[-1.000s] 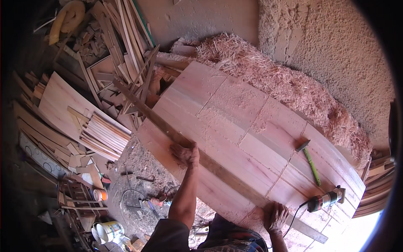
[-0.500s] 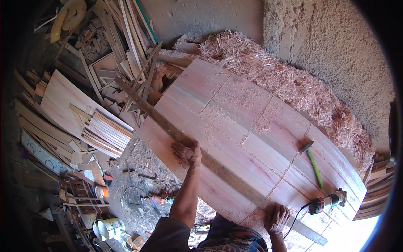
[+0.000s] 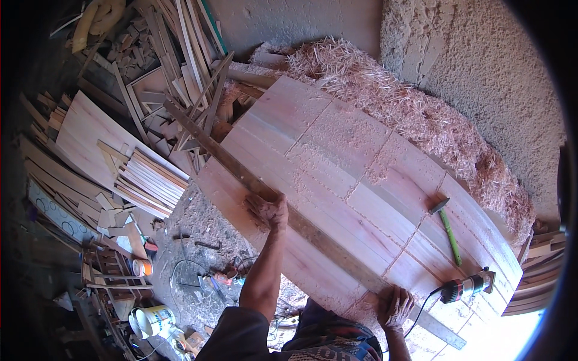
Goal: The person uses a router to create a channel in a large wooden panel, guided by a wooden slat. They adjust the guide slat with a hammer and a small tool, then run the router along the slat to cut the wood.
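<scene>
A long narrow wooden straightedge (image 3: 328, 245) lies slantwise across a broad panel of pale pinkish boards (image 3: 337, 156), which is dusted with shavings and scored with crossing grooves. My left hand (image 3: 268, 212) grips the straightedge near its middle, fingers curled at its near edge. Closer to my body, my right hand (image 3: 395, 308) is bent over the strip towards its lower right end, fingers wrapped on it. To the right of that hand, a corded power tool, seemingly a trim router (image 3: 466, 287), rests on its side. Beyond it lies a hammer with a green handle (image 3: 451, 237).
Wood shavings (image 3: 385, 90) are heaped behind the panel against a rough wall (image 3: 469, 72). Offcuts and planks (image 3: 186, 54) crowd the far left. Stacked strips (image 3: 153, 180), a white bucket (image 3: 158, 320) and cords with tools (image 3: 220, 280) are on the left floor.
The whole view has shifted slightly. Both hands keep their grip on the straightedge, which lies nearly the same on the panel.
</scene>
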Available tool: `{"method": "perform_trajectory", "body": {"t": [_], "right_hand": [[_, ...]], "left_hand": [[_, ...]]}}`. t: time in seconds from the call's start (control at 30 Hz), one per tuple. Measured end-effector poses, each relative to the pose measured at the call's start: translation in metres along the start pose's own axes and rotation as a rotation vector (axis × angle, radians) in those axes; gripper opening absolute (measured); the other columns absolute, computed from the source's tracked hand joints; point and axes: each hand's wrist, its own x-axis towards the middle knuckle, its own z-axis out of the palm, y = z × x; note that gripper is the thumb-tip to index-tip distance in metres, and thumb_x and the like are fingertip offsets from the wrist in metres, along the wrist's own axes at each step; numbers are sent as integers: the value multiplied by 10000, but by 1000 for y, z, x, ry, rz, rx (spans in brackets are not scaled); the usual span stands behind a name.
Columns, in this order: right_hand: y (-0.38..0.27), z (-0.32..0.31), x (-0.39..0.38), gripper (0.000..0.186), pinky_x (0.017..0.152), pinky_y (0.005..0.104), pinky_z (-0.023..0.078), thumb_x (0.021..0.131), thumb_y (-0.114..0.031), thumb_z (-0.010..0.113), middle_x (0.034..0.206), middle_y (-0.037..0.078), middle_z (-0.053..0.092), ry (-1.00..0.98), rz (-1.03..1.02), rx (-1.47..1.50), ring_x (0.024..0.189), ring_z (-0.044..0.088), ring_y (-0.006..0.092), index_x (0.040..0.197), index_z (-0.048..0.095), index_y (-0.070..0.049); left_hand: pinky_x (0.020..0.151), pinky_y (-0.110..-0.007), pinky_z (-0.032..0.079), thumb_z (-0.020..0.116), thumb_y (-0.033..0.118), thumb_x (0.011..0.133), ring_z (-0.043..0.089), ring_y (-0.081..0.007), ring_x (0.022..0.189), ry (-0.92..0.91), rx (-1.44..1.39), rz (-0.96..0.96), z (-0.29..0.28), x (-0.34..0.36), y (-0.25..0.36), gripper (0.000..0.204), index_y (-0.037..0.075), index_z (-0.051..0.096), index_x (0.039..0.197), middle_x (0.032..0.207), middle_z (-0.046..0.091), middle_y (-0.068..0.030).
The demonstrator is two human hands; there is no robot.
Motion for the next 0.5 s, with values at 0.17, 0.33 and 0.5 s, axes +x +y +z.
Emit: {"method": "perform_trajectory", "body": {"t": [0.17,0.33,0.5], "right_hand": [[-7,-3,5,592,1047,578,364,935,-413,584,1259,201,556,39,0,17,1165,513,412,1369,534,-13],[0,-10,8,643,1054,555,370,866,-401,662,1267,178,548,-7,12,3,1179,514,384,1378,541,-31],[5,-14,7,650,1072,555,355,827,-339,700,1279,165,535,7,17,52,1203,506,374,1383,530,-49]], "left_hand": [[1241,-572,131,688,539,761,169,-466,1528,-104,-20,15,8,17,-10,1114,-128,248,1537,1612,225,-345],[1238,-558,153,656,672,799,189,-486,1510,-70,159,64,5,5,-9,1171,-152,246,1522,1598,233,-363],[1230,-576,152,614,696,834,182,-506,1508,-100,182,23,6,9,-3,1174,-160,208,1527,1598,216,-374]]}}
